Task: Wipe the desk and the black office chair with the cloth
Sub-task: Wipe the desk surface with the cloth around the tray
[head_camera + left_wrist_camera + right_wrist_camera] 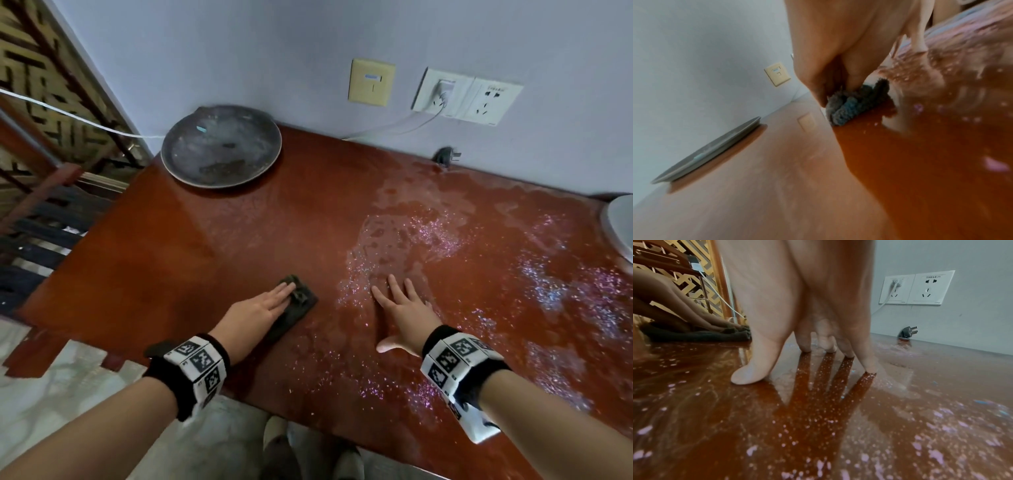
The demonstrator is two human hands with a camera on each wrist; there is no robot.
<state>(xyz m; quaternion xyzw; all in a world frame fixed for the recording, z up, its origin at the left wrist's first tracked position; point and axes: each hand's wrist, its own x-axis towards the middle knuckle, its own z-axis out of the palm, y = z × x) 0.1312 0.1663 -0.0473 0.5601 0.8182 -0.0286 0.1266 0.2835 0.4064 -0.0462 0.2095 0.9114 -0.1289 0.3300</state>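
My left hand [259,306] pressed flat on the cloth [294,307] (long axis seemingly near-left to far-right); right hand [406,312] lay spread on the desk [239,240].

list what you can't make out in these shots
- Black office chair: in no view.
- Cloth: partly under the left hand in the head view; blurred in the left wrist view.
- Pale round thing: cut off by the head view's right edge.
- Socket lettering: too small to read.

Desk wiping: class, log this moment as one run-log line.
left hand presses cloth flat | right hand spread on desk | right side wet | chair unseen
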